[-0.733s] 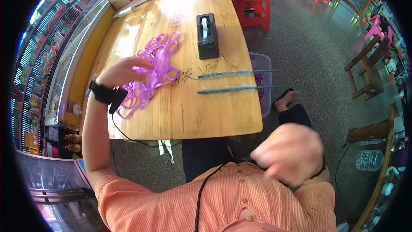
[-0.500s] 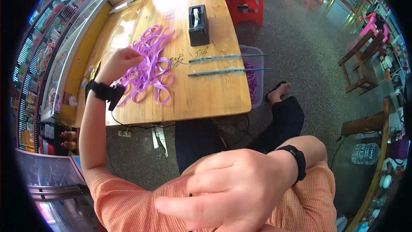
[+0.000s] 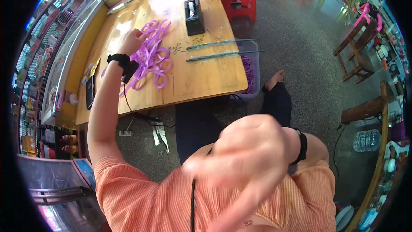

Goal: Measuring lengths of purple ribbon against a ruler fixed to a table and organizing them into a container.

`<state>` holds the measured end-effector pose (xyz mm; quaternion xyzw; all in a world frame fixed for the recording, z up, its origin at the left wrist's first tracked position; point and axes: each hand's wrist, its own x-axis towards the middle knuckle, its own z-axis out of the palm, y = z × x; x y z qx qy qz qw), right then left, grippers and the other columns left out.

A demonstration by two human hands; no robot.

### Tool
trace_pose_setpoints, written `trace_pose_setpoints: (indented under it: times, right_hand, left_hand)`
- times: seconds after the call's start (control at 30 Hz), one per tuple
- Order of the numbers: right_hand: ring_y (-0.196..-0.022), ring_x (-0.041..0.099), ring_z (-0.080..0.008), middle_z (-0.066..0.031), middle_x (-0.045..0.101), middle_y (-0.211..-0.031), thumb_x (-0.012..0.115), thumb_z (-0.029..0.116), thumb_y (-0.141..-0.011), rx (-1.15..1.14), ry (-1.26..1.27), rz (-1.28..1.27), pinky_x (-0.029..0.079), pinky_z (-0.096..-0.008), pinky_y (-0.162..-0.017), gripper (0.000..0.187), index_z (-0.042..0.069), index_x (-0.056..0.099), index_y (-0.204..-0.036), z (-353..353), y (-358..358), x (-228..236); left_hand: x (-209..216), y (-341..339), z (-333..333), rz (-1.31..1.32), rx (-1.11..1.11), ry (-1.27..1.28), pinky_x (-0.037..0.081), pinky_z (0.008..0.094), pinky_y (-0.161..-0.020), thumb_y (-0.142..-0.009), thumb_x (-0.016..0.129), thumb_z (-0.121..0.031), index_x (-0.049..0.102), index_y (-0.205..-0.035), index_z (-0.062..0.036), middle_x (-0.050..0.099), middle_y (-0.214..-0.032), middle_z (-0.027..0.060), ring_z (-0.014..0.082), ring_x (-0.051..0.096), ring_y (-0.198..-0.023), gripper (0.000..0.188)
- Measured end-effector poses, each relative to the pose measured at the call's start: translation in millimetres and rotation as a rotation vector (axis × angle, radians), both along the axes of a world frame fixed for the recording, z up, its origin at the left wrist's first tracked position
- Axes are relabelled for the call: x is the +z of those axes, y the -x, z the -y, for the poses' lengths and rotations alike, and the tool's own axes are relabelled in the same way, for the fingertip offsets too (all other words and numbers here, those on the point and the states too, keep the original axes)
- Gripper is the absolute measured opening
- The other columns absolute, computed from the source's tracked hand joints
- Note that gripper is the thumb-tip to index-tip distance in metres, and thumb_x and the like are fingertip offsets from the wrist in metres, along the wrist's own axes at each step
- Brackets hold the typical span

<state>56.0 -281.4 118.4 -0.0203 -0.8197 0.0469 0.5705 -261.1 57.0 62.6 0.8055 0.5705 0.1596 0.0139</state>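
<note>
Fisheye view from the head, downward, close above hands point(image 3: 253, 152) and wooden table point(image 3: 208, 79)

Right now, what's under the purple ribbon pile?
Wooden tabletop shows through the loops of the purple ribbon pile; whatever lies beneath its dense middle is covered. The left hand hides some of its edge.

Ribbon heap point(image 3: 151, 62) found on table point(image 3: 206, 81), left of centre | left hand point(image 3: 134, 41) placed at heap's far-left side | tape dispenser point(image 3: 195, 26) set right of heap, behind two rods point(image 3: 214, 56) | rods laid side by side, ends projected past table's right edge over bin point(image 3: 257, 79) | stool point(image 3: 246, 2) located behind bin | right hand point(image 3: 251, 154) positioned before torso point(image 3: 167, 197)
</note>
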Motion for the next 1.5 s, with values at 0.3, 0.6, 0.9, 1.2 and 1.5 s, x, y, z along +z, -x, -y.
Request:
trace_pose_setpoints:
  times: [0.3, 0.6, 0.9, 1.2, 1.5]
  right_hand:
    - [-0.069, 0.066, -0.0140, -0.0090, 0.072, -0.103, 0.074, -0.005, -0.082, -0.440, 0.600, 0.142, 0.057, -0.0269, -0.066, 0.065, 0.006, 0.052, -0.143, 14, -46, -109]
    - [-0.074, 0.067, -0.0125, -0.0075, 0.073, -0.100, 0.071, 0.000, -0.087, -0.551, 0.825, 0.166, 0.056, -0.0251, -0.071, 0.063, 0.011, 0.051, -0.146, 30, -61, -129]
    - [-0.084, 0.070, -0.0134, -0.0085, 0.073, -0.099, 0.070, -0.001, -0.088, -0.508, 0.826, 0.269, 0.056, -0.0263, -0.076, 0.051, 0.007, 0.060, -0.137, 12, -40, -126]
    - [-0.084, 0.066, -0.0113, -0.0054, 0.070, -0.107, 0.073, 0.002, -0.087, -0.571, 0.634, -0.195, 0.053, -0.0274, -0.082, 0.051, 0.000, 0.057, -0.136, -17, -31, -55]
    - [-0.063, 0.058, -0.0105, -0.0016, 0.063, -0.074, 0.062, 0.014, -0.099, 0.005, 1.322, -0.284, 0.056, -0.0349, -0.086, 0.019, -0.002, 0.068, -0.109, -18, -79, -47]
  left_hand:
    - [-17, 32, 31, -0.151, 0.092, 0.215, 0.053, 0.0403, -0.076, -0.087, 0.064, -0.056, 0.075, -0.097, -0.0003, 0.073, -0.083, 0.0171, 0.0281, 0.070, -0.079, 0.057]
    - [100, 18, 52, 0.408, 0.005, -0.533, 0.054, 0.0354, -0.083, -0.092, 0.066, -0.038, 0.076, -0.108, -0.0116, 0.075, -0.096, 0.0131, 0.0277, 0.072, -0.093, 0.033]
    - [209, -6, 97, 0.074, -0.352, -0.860, 0.051, 0.0289, -0.087, -0.101, 0.057, -0.030, 0.072, -0.106, 0.0000, 0.071, -0.117, 0.0055, 0.0109, 0.064, -0.102, 0.033]
    - [171, -141, 223, 0.461, -0.823, 0.279, 0.051, 0.0292, -0.088, -0.099, 0.059, -0.014, 0.070, -0.097, 0.0019, 0.064, -0.129, 0.0081, 0.0124, 0.061, -0.106, 0.020]
    - [106, -139, 207, 0.512, -0.750, 0.318, 0.049, 0.0278, -0.083, -0.096, 0.061, -0.016, 0.068, -0.091, 0.0048, 0.063, -0.129, 0.0101, 0.0117, 0.060, -0.091, 0.023]
